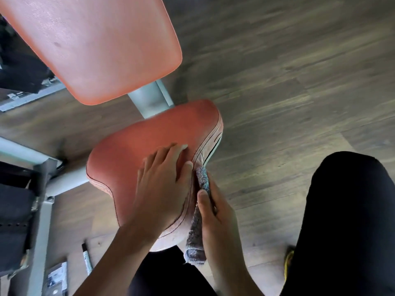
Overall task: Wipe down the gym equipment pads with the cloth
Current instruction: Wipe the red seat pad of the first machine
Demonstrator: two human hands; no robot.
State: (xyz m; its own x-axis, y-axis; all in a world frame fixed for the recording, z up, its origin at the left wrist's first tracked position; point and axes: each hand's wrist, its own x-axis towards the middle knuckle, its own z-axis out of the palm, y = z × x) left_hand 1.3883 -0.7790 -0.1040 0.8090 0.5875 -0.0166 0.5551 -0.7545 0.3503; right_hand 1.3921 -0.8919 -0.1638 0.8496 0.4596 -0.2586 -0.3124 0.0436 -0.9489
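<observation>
Left hand (164, 180) flat on seat pad (132, 150), fingers straight, steadying it. Right hand (220, 223) grips cloth (195, 229), thumb curled over it, pressed to pad's right side edge. Judgement: use even pressure, run cloth along whole edge, then do back pad (96, 45)

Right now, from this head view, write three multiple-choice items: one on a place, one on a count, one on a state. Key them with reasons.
1. Where is the cloth? A. in a pocket B. against the seat pad's side edge C. on a hook
2. How many orange pads show? A. one B. two C. four
3. The left hand is: A. flat on the seat pad B. clenched in a fist C. out of view
Key: 1 B, the right hand grips it along that edge; 2 B, seat pad and back pad; 3 A, fingers lie straight on the top.
</observation>
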